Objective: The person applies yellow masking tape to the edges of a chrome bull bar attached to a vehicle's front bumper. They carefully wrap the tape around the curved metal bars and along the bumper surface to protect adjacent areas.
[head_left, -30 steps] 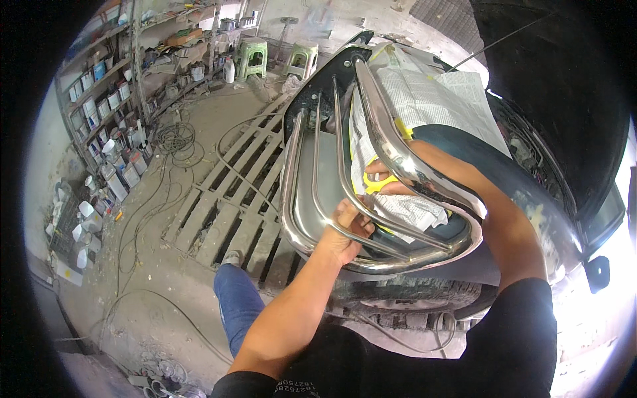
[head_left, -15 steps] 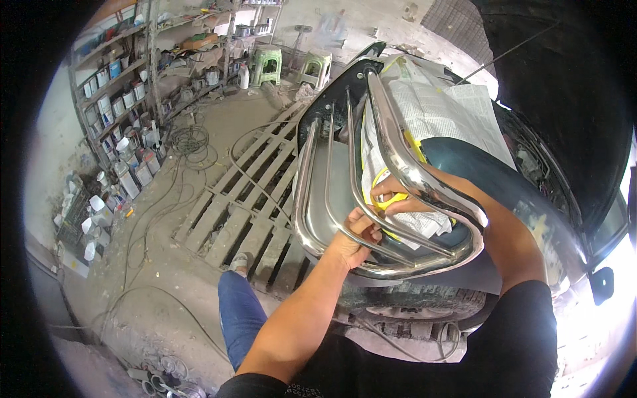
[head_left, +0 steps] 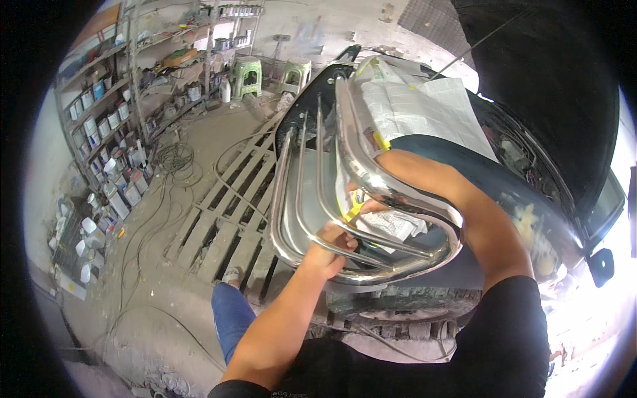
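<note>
A chrome bull bar with thick outer tubes and thinner inner bars stands in front of a dark car. My right arm reaches over the top tube, and my right hand is closed on a roll of yellow masking tape behind the bars. My left hand comes in from below, its fingers closed at a thin inner bar. A yellow strip runs from the roll down to its fingertips, which seem to pinch the end. Newspaper covers the car's front, with yellow tape along its edge.
A dark fender with a pale patch lies to the right, under a raised hood. Shelves with cans line the left wall. Slatted floor grating, a coiled cable and two green stools are beyond.
The view has shifted, so the scene sits further left. My hands have drawn slightly apart, and a yellow strip now shows between them. My right hand sits lower behind the bars.
</note>
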A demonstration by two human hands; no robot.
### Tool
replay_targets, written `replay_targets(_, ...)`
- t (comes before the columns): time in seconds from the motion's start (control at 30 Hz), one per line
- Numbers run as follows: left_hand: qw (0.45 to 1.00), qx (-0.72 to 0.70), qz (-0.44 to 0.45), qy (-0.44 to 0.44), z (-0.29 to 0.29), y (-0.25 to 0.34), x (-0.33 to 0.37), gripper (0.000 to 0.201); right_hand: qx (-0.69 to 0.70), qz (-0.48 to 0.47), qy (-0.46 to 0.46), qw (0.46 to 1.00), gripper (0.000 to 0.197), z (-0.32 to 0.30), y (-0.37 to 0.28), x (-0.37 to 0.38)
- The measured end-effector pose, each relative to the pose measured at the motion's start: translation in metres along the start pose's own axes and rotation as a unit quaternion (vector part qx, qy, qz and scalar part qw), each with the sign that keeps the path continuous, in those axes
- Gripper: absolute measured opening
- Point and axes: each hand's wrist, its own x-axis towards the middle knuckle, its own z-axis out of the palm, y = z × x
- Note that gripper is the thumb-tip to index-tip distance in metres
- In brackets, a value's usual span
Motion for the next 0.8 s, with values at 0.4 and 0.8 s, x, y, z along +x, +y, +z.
replay_targets(0.4, 0.998, 0.018, -0.059, 0.005, 0.008, 0.008, -0.007, 0.018, -0.169, -0.056, -0.095, 0.979, 0.018, -0.037, 0.005, -0.001)
replay_targets(0.8, 0.983, 0.000, -0.186, -0.001, 0.007, 0.022, -0.017, 0.009, -0.426, -0.028, 0.027, 0.904, 0.037, -0.055, -0.027, -0.081)
